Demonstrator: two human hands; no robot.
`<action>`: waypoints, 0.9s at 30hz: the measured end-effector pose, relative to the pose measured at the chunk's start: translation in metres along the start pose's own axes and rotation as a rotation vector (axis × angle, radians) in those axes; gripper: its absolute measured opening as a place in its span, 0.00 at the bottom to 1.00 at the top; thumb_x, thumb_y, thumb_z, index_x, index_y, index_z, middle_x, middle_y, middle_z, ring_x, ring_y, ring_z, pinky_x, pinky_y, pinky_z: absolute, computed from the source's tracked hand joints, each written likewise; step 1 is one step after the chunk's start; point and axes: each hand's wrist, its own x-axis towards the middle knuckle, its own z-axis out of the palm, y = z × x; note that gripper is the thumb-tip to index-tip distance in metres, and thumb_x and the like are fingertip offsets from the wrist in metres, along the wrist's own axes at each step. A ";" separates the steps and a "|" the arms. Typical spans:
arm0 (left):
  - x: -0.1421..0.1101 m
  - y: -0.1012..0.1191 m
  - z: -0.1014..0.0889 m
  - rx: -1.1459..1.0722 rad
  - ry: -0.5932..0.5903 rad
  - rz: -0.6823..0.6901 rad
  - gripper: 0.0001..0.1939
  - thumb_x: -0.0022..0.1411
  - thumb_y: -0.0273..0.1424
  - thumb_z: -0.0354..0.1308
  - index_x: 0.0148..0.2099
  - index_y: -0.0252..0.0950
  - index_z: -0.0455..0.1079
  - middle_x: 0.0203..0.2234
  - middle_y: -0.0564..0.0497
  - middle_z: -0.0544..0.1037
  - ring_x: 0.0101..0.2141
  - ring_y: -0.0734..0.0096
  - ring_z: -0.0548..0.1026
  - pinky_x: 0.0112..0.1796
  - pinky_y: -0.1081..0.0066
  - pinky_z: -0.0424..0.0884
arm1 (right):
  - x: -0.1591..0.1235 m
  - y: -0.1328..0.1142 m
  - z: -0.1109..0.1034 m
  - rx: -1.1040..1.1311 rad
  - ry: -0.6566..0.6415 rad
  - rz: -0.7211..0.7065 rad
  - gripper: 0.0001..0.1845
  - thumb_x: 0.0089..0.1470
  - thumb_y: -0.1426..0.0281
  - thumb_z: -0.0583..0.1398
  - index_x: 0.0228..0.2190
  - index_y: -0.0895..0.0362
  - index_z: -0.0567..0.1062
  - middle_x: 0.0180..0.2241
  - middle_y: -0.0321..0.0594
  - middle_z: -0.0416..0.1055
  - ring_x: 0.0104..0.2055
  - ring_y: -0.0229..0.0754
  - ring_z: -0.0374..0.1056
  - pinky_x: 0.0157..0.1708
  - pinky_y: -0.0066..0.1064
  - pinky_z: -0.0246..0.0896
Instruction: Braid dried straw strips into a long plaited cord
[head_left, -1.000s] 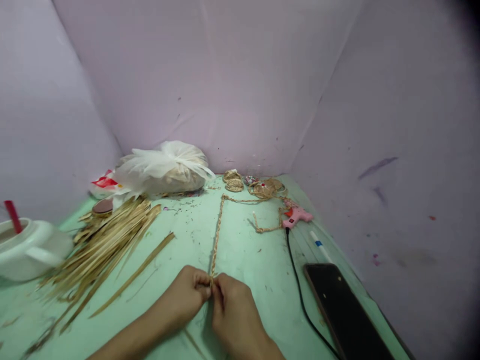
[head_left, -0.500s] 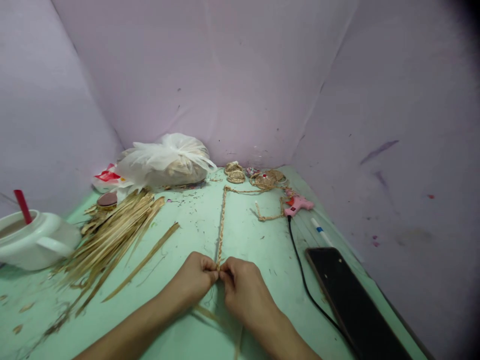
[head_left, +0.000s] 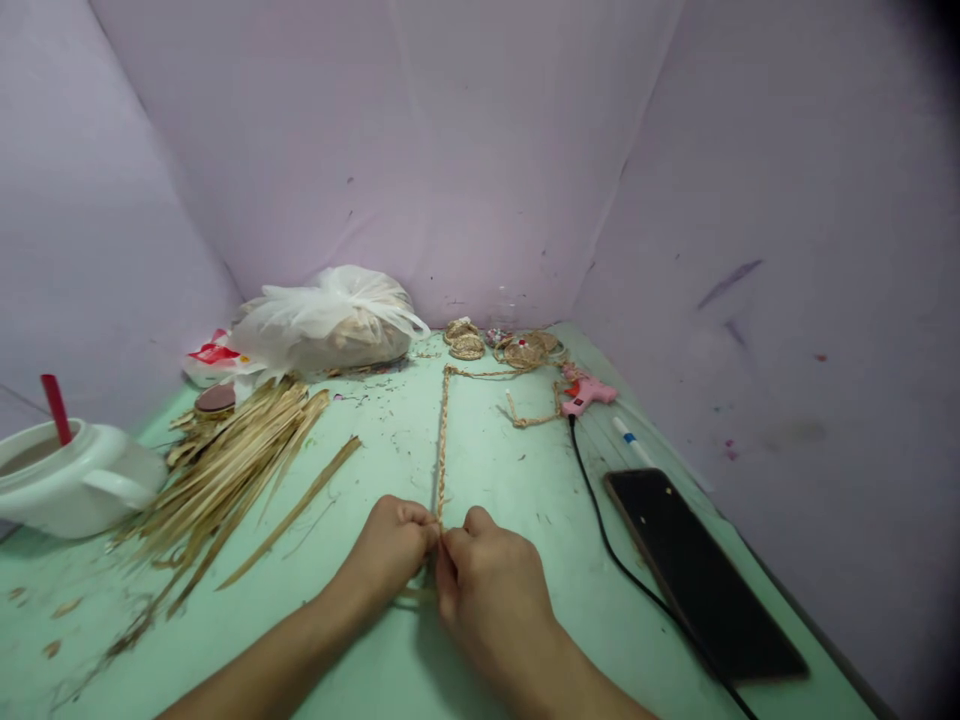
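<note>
A thin braid of tan dried fibre (head_left: 442, 440) runs away from me down the middle of the green table, then bends right at its far end. My left hand (head_left: 394, 545) pinches the braid's near end between thumb and fingers. Close against it, my right hand (head_left: 491, 580) is closed on the same end, its fingers curled. A loose pale strand (head_left: 415, 594) shows below and between the hands. The strands inside the fingers are mostly hidden.
To the left lie a bundle of dried leaf strips (head_left: 232, 470), a single strip (head_left: 300, 510) and a white pot (head_left: 82, 480). Behind stand a plastic bag (head_left: 330, 325) and woven coils (head_left: 525, 350). A pink glue gun (head_left: 589, 392), its black cord (head_left: 607, 540), a marker (head_left: 631, 440) and a phone (head_left: 701, 570) are right.
Both hands stay at the braid's near end. My right hand has turned, with its fingers curled in more. The loose strand below has shifted, and the whole view has moved slightly.
</note>
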 end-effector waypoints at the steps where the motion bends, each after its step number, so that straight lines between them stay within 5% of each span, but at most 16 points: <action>1: -0.002 0.003 0.000 -0.052 -0.004 -0.022 0.07 0.37 0.25 0.47 0.13 0.34 0.53 0.08 0.59 0.53 0.14 0.83 0.49 0.17 0.76 0.43 | -0.001 0.000 0.001 -0.019 0.045 -0.029 0.06 0.41 0.75 0.56 0.20 0.58 0.73 0.19 0.40 0.67 0.16 0.33 0.54 0.19 0.29 0.33; 8: -0.011 0.011 -0.001 -0.205 -0.015 -0.060 0.10 0.39 0.27 0.51 0.13 0.34 0.54 0.07 0.60 0.51 0.12 0.85 0.47 0.16 0.77 0.41 | -0.009 -0.001 0.017 -0.136 0.286 -0.276 0.10 0.36 0.82 0.53 0.21 0.61 0.73 0.16 0.40 0.66 0.15 0.36 0.58 0.17 0.30 0.34; 13: -0.008 0.002 0.000 -0.195 -0.032 0.011 0.07 0.41 0.29 0.52 0.16 0.32 0.59 0.10 0.56 0.61 0.15 0.81 0.56 0.18 0.78 0.51 | -0.010 -0.005 0.003 0.058 0.087 -0.380 0.10 0.40 0.76 0.55 0.27 0.61 0.75 0.22 0.43 0.72 0.21 0.37 0.63 0.18 0.27 0.45; 17: -0.008 0.004 -0.001 -0.179 -0.052 0.041 0.09 0.43 0.31 0.52 0.17 0.33 0.58 0.10 0.57 0.59 0.15 0.82 0.55 0.19 0.77 0.50 | 0.006 0.006 -0.023 0.382 -0.034 -0.136 0.12 0.45 0.66 0.56 0.17 0.58 0.71 0.17 0.36 0.68 0.19 0.33 0.60 0.20 0.24 0.48; 19: -0.009 0.006 -0.003 -0.130 -0.064 0.069 0.10 0.44 0.32 0.51 0.16 0.33 0.58 0.10 0.57 0.58 0.15 0.83 0.52 0.19 0.77 0.47 | 0.016 0.014 -0.027 0.492 0.026 0.096 0.13 0.48 0.65 0.53 0.21 0.59 0.72 0.19 0.37 0.69 0.21 0.34 0.61 0.22 0.24 0.51; 21: -0.009 0.006 -0.004 -0.098 -0.096 0.102 0.10 0.45 0.32 0.51 0.16 0.33 0.57 0.11 0.57 0.58 0.15 0.83 0.52 0.19 0.77 0.47 | 0.024 0.021 -0.020 0.626 -0.058 0.220 0.12 0.48 0.66 0.53 0.25 0.60 0.72 0.23 0.39 0.70 0.24 0.34 0.62 0.25 0.25 0.53; 24: -0.007 0.002 -0.005 -0.092 -0.128 0.155 0.09 0.45 0.30 0.49 0.17 0.34 0.55 0.11 0.58 0.57 0.16 0.82 0.52 0.20 0.77 0.47 | 0.029 0.024 -0.001 0.851 -0.361 0.270 0.11 0.48 0.67 0.53 0.24 0.60 0.72 0.18 0.35 0.66 0.19 0.32 0.58 0.20 0.24 0.51; 27: -0.004 -0.001 -0.008 -0.011 -0.149 0.171 0.08 0.44 0.28 0.48 0.17 0.34 0.54 0.11 0.59 0.54 0.17 0.82 0.50 0.20 0.76 0.45 | 0.028 0.025 0.013 0.914 -0.400 0.239 0.10 0.45 0.70 0.54 0.19 0.61 0.71 0.15 0.32 0.60 0.18 0.30 0.52 0.19 0.23 0.46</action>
